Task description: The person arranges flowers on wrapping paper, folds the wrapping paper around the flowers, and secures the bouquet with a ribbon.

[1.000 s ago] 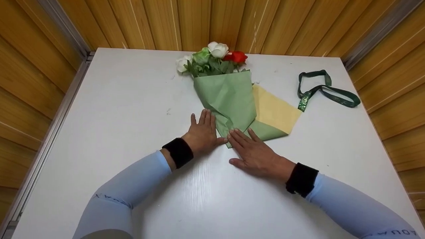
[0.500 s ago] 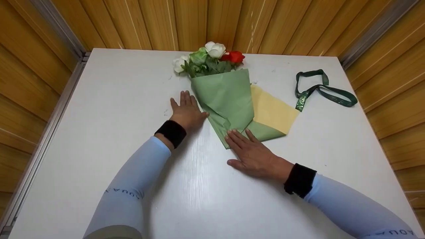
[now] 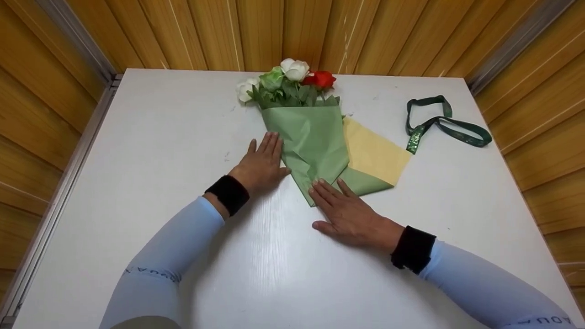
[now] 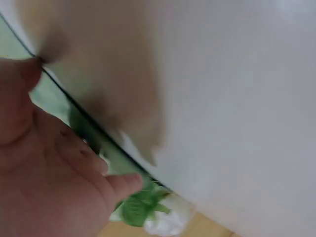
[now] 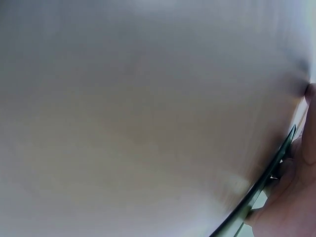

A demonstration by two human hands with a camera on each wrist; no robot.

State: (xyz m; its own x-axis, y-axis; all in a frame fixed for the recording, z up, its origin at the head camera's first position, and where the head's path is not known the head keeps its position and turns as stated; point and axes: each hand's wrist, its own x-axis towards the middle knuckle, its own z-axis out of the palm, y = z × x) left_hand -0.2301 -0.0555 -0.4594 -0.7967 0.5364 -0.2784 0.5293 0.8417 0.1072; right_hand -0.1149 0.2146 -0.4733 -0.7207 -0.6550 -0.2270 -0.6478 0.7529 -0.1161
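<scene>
A bouquet of white, green and red flowers lies on the table, its heads toward the back edge. Green wrapping paper is folded over its stems and narrows to a point at the front. Along the paper's left edge rests my left hand, fingers straight and together. My right hand presses flat near the pointed bottom, fingertips on the paper. In the left wrist view the left palm hovers beside the paper edge with leaves and a white flower beyond. Only part of the right hand shows in the right wrist view.
To the right spreads the paper's unfolded side with its yellow inner face. A dark green ribbon lies looped at the back right of the white table. Wood-panelled walls stand behind and at both sides.
My left hand slid up and outward along the paper's left edge, then came back in onto it. The paper's top edge has settled lower. My right hand has stayed at the bottom.
</scene>
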